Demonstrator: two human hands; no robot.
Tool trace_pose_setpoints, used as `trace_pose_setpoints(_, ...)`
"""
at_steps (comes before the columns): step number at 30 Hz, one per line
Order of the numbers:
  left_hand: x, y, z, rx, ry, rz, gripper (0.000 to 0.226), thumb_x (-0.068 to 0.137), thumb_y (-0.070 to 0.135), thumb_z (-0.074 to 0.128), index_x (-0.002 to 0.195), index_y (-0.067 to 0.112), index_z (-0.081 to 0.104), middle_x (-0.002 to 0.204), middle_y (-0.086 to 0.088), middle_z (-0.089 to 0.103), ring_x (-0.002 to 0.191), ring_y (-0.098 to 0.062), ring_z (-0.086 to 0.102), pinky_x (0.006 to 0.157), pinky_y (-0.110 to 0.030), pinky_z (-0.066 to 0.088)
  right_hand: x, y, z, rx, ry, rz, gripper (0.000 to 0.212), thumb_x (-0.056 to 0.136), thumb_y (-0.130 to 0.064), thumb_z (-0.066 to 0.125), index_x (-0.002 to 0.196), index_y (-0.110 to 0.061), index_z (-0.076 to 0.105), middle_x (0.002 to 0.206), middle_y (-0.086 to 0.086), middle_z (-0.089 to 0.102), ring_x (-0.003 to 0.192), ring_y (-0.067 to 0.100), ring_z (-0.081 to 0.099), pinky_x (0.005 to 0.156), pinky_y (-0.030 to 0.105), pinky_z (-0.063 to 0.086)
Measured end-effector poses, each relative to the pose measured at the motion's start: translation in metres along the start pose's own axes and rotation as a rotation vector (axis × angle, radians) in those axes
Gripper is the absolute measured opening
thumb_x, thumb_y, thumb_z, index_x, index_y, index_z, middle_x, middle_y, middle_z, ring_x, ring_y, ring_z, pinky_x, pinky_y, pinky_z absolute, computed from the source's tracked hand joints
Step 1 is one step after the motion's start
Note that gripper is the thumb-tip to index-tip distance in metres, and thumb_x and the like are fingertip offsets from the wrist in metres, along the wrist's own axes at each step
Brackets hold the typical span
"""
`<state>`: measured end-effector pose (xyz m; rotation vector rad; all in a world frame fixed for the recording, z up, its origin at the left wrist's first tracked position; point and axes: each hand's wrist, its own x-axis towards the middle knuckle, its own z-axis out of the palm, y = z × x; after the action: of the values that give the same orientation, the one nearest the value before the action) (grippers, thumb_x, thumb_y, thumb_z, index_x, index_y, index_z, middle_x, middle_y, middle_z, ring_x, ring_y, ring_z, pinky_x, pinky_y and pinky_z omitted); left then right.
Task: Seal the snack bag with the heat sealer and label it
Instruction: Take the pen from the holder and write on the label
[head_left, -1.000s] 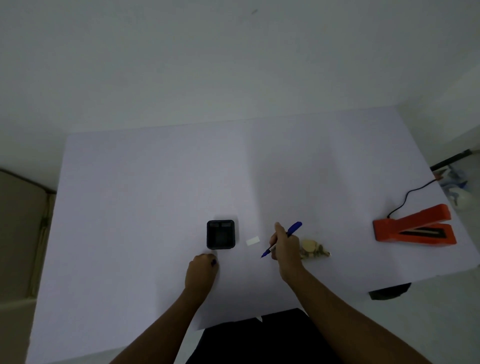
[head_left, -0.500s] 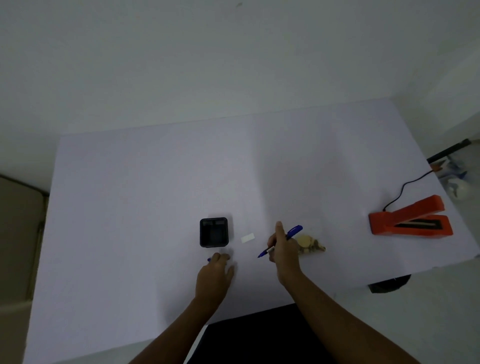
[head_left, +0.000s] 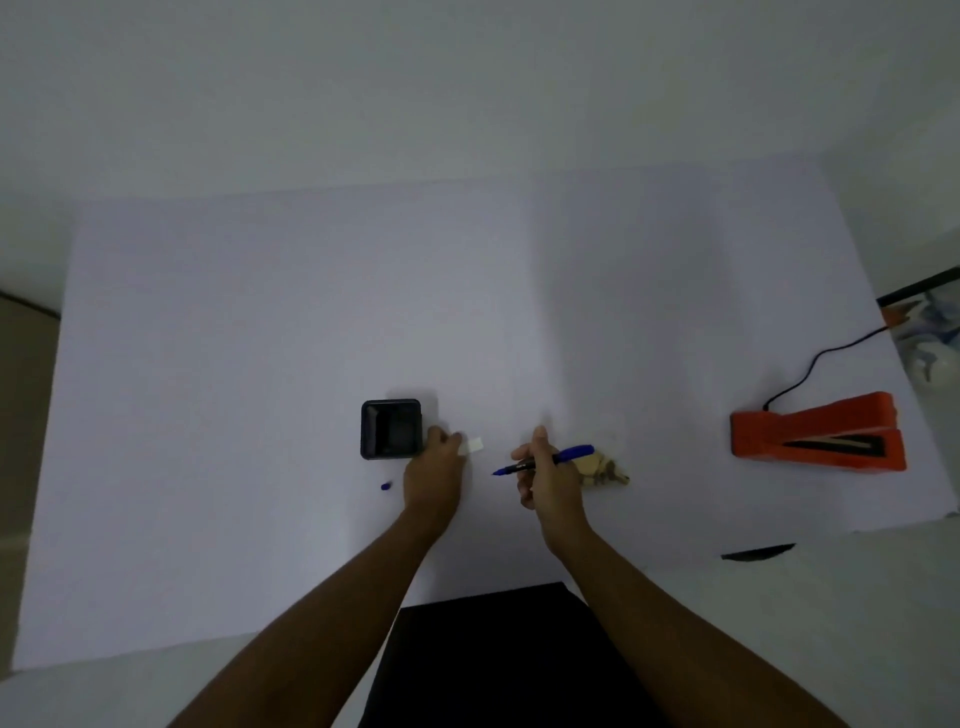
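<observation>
Fingertips of left hand (head_left: 434, 470) touch label (head_left: 474, 445); right hand (head_left: 548, 475) grips pen (head_left: 550, 459).

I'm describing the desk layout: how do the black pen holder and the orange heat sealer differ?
The pen holder is black, square and open-topped; the heat sealer is orange, long and wedge-shaped. The holder stands by the left hand; the sealer lies far right, untouched, trailing a black cord. Both rest on the white table.
</observation>
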<state>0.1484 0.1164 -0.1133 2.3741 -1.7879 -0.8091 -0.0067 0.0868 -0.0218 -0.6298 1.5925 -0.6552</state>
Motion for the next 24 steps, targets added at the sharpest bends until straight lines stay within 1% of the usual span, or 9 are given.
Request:
trace_pose_setpoints(3, 0.003, 0.0, 0.001, -0.024, 0.007, -0.035, 0.013, 0.091, 0.015, 0.063, 0.103, 0.015, 0.066, 0.099, -0.003, 0.058, 0.06, -0.018, 0.063, 0.052, -0.032, 0.059, 0.006, 0.0, -0.002, -0.005, -0.032, 0.004, 0.053, 0.1, -0.046, 0.045, 0.072, -0.006, 0.065, 0.05, 0.009, 0.049, 0.04, 0.016, 0.042, 0.039, 0.022, 0.033)
trace_pose_setpoints(7, 0.005, 0.004, 0.001, -0.061, 0.011, -0.05, 0.013, 0.09, 0.012, 0.062, 0.102, 0.01, 0.067, 0.102, -0.008, 0.058, 0.066, -0.023, 0.065, 0.058, -0.036, 0.06, 0.019, -0.003, -0.003, -0.026, -0.053, -0.014, 0.052, 0.1, -0.046, 0.044, 0.071, -0.008, 0.065, 0.052, 0.01, 0.049, 0.041, 0.016, 0.043, 0.04, 0.023, 0.033)
trace_pose_setpoints(11, 0.006, 0.005, 0.001, -0.1, 0.04, -0.058, 0.012, 0.092, 0.013, 0.059, 0.102, 0.008, 0.064, 0.098, -0.009, 0.061, 0.07, -0.024, 0.065, 0.062, -0.036, 0.059, 0.03, -0.007, 0.001, -0.066, -0.062, -0.071, 0.052, 0.1, -0.047, 0.044, 0.076, -0.008, 0.069, 0.057, 0.008, 0.062, 0.037, 0.014, 0.047, 0.037, 0.022, 0.038)
trace_pose_setpoints(14, 0.005, 0.005, 0.0, -0.112, 0.08, -0.047, 0.008, 0.094, 0.014, 0.057, 0.09, 0.009, 0.062, 0.088, -0.008, 0.063, 0.066, -0.024, 0.063, 0.06, -0.037, 0.058, 0.033, -0.005, 0.012, -0.173, -0.11, -0.181, 0.035, 0.098, -0.042, 0.052, 0.086, -0.017, 0.074, 0.07, 0.002, 0.073, 0.039, 0.014, 0.053, 0.042, 0.023, 0.047)
trace_pose_setpoints(16, 0.002, 0.004, -0.001, -0.109, 0.112, -0.028, 0.012, 0.093, 0.014, 0.058, 0.083, 0.01, 0.061, 0.079, -0.007, 0.063, 0.061, -0.022, 0.061, 0.058, -0.037, 0.057, 0.034, -0.003, 0.021, -0.29, -0.18, -0.285, 0.02, 0.096, -0.037, 0.059, 0.087, -0.024, 0.072, 0.071, -0.001, 0.071, 0.049, 0.008, 0.059, 0.053, 0.022, 0.051)
trace_pose_setpoints(17, -0.001, 0.004, -0.001, -0.108, 0.127, -0.009, 0.013, 0.093, 0.013, 0.059, 0.081, 0.01, 0.062, 0.076, -0.006, 0.063, 0.059, -0.021, 0.06, 0.057, -0.035, 0.057, 0.035, -0.002, 0.026, -0.343, -0.215, -0.352, 0.017, 0.095, -0.034, 0.061, 0.086, -0.024, 0.071, 0.072, -0.002, 0.07, 0.056, 0.005, 0.062, 0.058, 0.022, 0.052)
trace_pose_setpoints(19, -0.005, 0.004, -0.001, -0.094, 0.135, 0.026, 0.012, 0.091, 0.013, 0.062, 0.079, 0.011, 0.065, 0.073, -0.005, 0.065, 0.057, -0.019, 0.06, 0.056, -0.033, 0.057, 0.04, 0.003, 0.037, -0.435, -0.252, -0.475, 0.019, 0.093, -0.03, 0.064, 0.081, -0.017, 0.07, 0.073, -0.005, 0.068, 0.065, 0.006, 0.063, 0.064, 0.018, 0.052)
trace_pose_setpoints(21, -0.01, 0.002, 0.001, -0.067, 0.108, 0.038, 0.01, 0.09, 0.013, 0.063, 0.081, 0.012, 0.068, 0.075, -0.005, 0.066, 0.058, -0.018, 0.062, 0.055, -0.033, 0.057, 0.044, 0.011, 0.047, -0.516, -0.264, -0.491, 0.026, 0.094, -0.029, 0.063, 0.075, -0.011, 0.066, 0.066, -0.003, 0.065, 0.061, 0.007, 0.061, 0.06, 0.014, 0.048)
trace_pose_setpoints(24, -0.015, -0.002, 0.006, -0.027, 0.069, 0.048, 0.003, 0.087, 0.011, 0.067, 0.087, 0.011, 0.07, 0.079, -0.005, 0.069, 0.058, -0.02, 0.064, 0.055, -0.033, 0.058, 0.05, 0.026, 0.054, -0.569, -0.302, -0.448, 0.034, 0.095, -0.031, 0.06, 0.071, -0.009, 0.064, 0.062, 0.003, 0.064, 0.058, 0.013, 0.061, 0.058, 0.023, 0.05)
